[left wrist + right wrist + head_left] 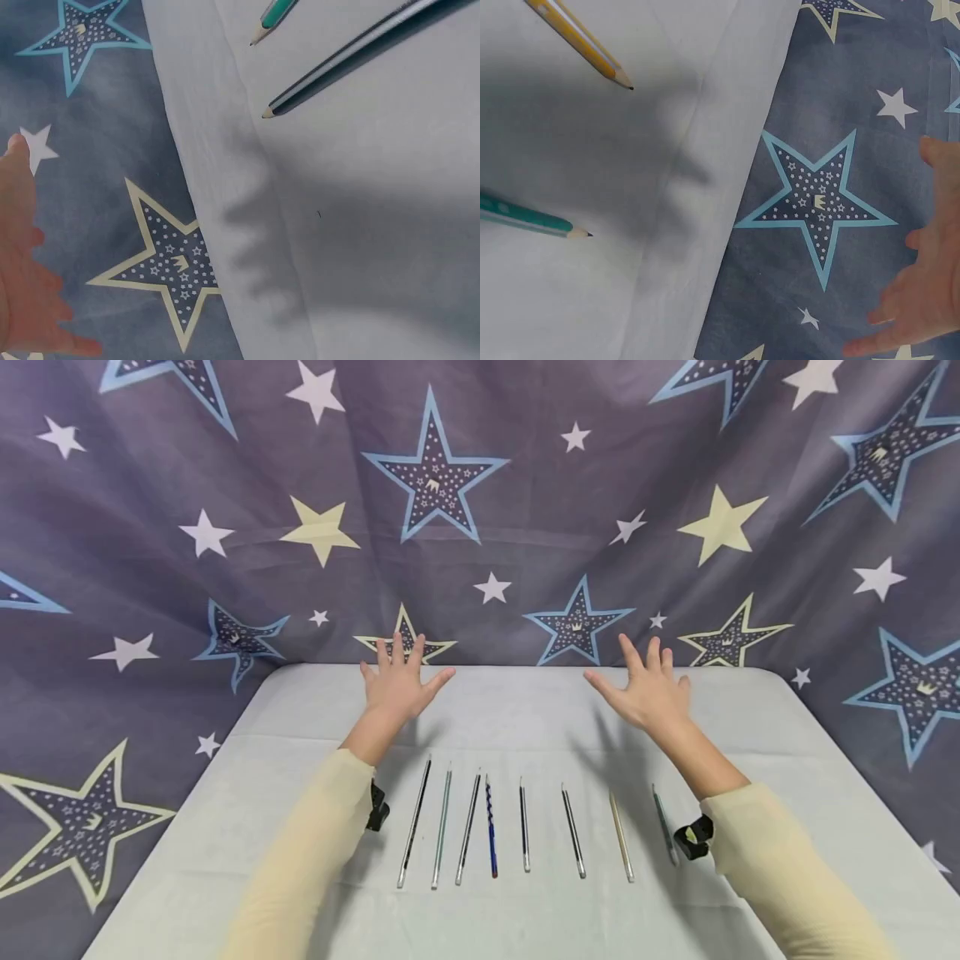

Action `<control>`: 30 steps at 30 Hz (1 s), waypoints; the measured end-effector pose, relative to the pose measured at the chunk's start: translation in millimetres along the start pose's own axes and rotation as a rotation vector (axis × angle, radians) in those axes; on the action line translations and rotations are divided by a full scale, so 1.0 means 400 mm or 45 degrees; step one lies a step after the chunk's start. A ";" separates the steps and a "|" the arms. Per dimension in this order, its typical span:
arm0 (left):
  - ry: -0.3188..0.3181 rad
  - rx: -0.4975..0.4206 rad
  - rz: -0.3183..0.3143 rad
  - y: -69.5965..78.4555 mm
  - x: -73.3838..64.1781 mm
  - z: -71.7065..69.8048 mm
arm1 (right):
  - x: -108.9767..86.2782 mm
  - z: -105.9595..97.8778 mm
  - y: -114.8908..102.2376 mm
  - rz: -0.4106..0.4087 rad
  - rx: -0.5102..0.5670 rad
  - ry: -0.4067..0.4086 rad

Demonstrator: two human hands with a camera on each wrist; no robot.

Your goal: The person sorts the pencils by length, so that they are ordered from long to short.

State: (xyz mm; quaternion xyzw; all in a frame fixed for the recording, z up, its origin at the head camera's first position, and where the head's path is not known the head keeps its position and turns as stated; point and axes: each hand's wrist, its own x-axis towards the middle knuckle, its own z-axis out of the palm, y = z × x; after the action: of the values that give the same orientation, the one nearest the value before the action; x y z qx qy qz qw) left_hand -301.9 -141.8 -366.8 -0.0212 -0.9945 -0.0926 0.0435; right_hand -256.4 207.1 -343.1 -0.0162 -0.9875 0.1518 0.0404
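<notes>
Both hands are raised over the far part of the table with fingers spread, holding nothing. My left hand (397,685) is beyond the left end of a row of pencils; my right hand (654,689) is beyond the right end. Leftmost in the row lies a black-and-silver pencil (415,822), then a teal pencil (442,827) and a dark pencil (468,828). A blue patterned pencil (491,831) and two more dark pencils lie mid-row. Toward the right are a yellow pencil (577,34) and a green pencil (529,214). The pencils' sharpened tips point away from me.
A white cloth covers the table (517,710), with faint creases and hand shadows across it. Behind and beside it hangs a grey star-patterned curtain (525,510). A black strap mount (378,807) is on the left wrist, another (693,837) on the right.
</notes>
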 end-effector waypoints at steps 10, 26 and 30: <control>0.106 -0.236 0.106 -0.013 -0.002 -0.003 | -0.006 0.010 -0.013 -0.072 0.153 0.071; -0.006 -0.644 0.229 -0.024 -0.042 0.022 | -0.029 0.036 -0.051 -0.099 0.533 -0.068; 0.004 -0.735 0.232 -0.036 -0.057 0.027 | -0.027 0.044 -0.059 -0.085 0.581 -0.091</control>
State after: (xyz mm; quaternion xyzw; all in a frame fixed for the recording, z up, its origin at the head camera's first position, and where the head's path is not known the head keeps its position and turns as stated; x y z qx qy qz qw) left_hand -280.9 -154.8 -382.0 -0.1217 -0.9211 -0.3671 0.0451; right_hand -247.6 178.8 -353.4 0.0314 -0.9284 0.3701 0.0129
